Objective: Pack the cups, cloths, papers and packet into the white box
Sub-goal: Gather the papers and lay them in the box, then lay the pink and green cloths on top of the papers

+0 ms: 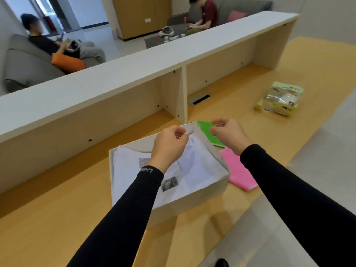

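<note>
The white box stands open on the wooden desk, with printed papers lying inside it. My left hand hovers over the box's far side, fingers curled; whether it pinches anything I cannot tell. My right hand pinches the edge of a green cloth at the box's far right corner. A pink cloth lies flat on the desk just right of the box. A yellow-green plastic packet holding white cups sits farther right on the desk.
A long white shelf unit runs along the desk's back edge, with open cubbies below. A cable slot sits in the desktop behind the box. Beyond the shelf, two people sit on grey sofas. The desk's right edge drops to tiled floor.
</note>
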